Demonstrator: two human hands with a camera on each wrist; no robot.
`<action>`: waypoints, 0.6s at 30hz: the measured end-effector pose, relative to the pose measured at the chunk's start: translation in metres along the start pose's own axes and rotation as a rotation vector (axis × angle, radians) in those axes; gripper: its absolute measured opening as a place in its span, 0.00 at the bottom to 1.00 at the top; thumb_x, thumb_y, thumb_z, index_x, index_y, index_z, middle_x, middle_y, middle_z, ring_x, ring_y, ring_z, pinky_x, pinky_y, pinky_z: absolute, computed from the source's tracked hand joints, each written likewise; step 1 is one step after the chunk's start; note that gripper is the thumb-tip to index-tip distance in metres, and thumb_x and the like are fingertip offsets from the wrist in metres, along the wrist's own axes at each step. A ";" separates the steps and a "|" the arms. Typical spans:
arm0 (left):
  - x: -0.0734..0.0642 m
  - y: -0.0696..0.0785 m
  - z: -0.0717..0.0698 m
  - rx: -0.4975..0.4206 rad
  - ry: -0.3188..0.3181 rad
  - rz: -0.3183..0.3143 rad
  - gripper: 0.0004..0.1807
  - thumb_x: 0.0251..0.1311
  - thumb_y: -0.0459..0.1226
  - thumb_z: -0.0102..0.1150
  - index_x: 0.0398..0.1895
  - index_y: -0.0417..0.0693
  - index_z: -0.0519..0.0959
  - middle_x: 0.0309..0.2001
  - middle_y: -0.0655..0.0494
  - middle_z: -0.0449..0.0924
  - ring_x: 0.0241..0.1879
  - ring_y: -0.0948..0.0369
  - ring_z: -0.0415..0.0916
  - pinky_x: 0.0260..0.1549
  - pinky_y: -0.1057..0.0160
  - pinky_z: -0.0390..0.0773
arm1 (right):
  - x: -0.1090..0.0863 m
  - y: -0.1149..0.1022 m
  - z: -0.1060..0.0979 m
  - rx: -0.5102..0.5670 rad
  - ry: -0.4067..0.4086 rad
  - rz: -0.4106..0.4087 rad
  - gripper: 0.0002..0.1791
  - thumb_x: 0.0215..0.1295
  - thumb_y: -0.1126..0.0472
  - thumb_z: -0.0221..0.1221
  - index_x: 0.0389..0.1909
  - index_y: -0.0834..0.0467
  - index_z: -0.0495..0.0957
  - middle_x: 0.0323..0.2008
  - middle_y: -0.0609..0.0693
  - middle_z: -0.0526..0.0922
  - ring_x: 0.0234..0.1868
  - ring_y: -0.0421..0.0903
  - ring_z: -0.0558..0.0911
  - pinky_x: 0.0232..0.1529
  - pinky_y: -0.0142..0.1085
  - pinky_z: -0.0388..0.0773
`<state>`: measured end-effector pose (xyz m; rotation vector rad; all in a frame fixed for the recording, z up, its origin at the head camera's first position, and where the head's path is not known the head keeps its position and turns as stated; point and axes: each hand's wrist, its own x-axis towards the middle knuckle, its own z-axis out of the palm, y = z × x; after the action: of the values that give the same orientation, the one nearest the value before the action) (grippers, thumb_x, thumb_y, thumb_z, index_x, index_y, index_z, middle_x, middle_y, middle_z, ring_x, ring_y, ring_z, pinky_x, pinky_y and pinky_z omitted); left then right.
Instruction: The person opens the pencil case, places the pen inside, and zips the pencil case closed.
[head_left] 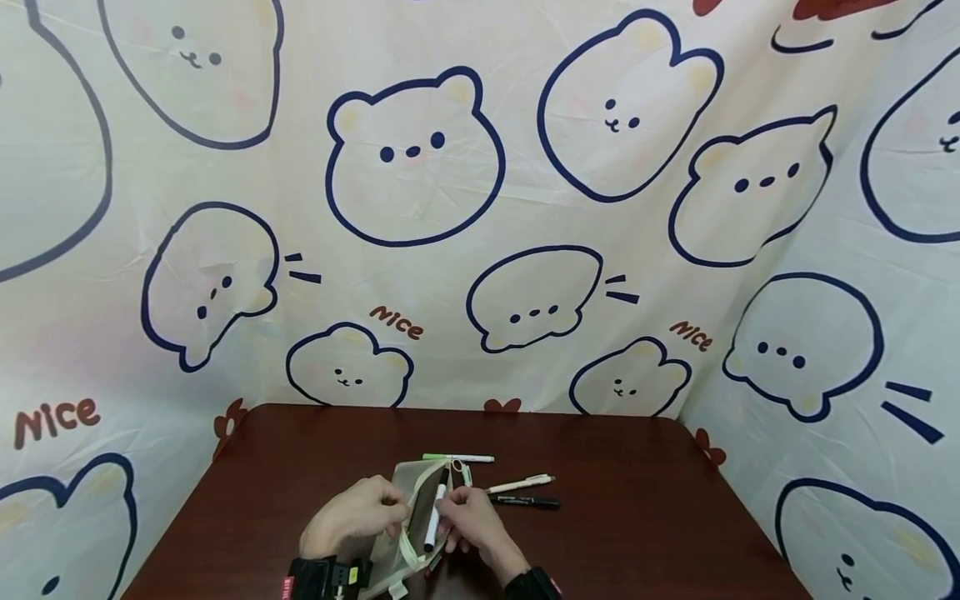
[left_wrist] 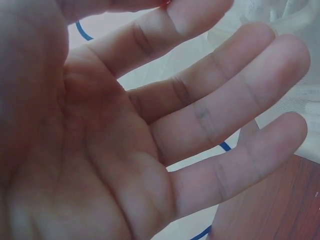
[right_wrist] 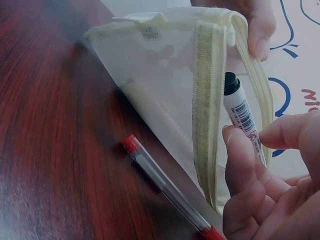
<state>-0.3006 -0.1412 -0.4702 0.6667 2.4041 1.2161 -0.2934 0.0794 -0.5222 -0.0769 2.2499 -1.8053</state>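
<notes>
My left hand (head_left: pixel 360 510) pinches the zipper edge of a pale see-through mesh pencil pouch (right_wrist: pixel 150 65), holding it open; in the left wrist view the other fingers (left_wrist: pixel 225 107) are spread. My right hand (head_left: pixel 474 518) pinches a white marker (right_wrist: pixel 243 115) with a black end between thumb and fingers. The marker lies at the pouch's mouth, its black end between the two zipper edges. A long pale shape shows through the mesh. Beside the pouch, under my right hand, a clear pen with red ends (right_wrist: pixel 167 185) lies on the table.
Past the pouch lie a green-and-white pen (head_left: pixel 459 457) and small scissors (head_left: pixel 461 472), partly hidden. A cream pen (head_left: pixel 521 482) and a black pen (head_left: pixel 528 502) lie to the right on the dark wooden table (head_left: pixel 637 517). A printed cloth (head_left: pixel 420 208) hangs around the table.
</notes>
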 end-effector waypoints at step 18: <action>-0.001 0.000 -0.004 -0.011 -0.023 -0.020 0.11 0.60 0.35 0.53 0.31 0.42 0.85 0.24 0.58 0.82 0.29 0.52 0.82 0.23 0.64 0.69 | 0.002 -0.003 -0.012 -0.061 -0.058 -0.005 0.18 0.69 0.53 0.55 0.44 0.67 0.77 0.19 0.47 0.82 0.11 0.37 0.74 0.11 0.27 0.62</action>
<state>-0.3018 -0.1444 -0.4684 0.6487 2.3776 1.2068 -0.2987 0.0894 -0.5171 -0.1446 2.2669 -1.7142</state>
